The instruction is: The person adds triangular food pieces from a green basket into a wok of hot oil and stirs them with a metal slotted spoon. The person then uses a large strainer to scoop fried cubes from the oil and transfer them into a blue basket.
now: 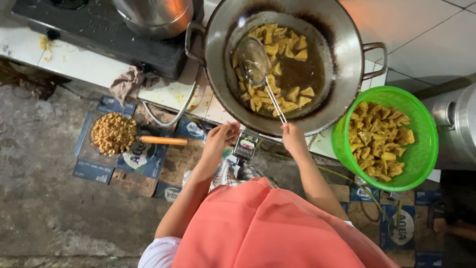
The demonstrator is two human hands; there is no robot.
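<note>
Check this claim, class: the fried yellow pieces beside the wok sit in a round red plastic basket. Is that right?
Not quite. In the head view, the round plastic basket holding the fried yellow pieces beside the metal wok is green, not red.

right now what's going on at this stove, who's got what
A person in an orange garment stands over a large wok of dark oil with yellow fried pieces in it. Their right hand holds the wire handle of a skimmer whose mesh bowl rests among the pieces. The left hand hovers near the wok's rim, holding nothing clearly. A green basket of fried pieces sits to the right, and a strainer of small golden bits lies lower left.
</note>
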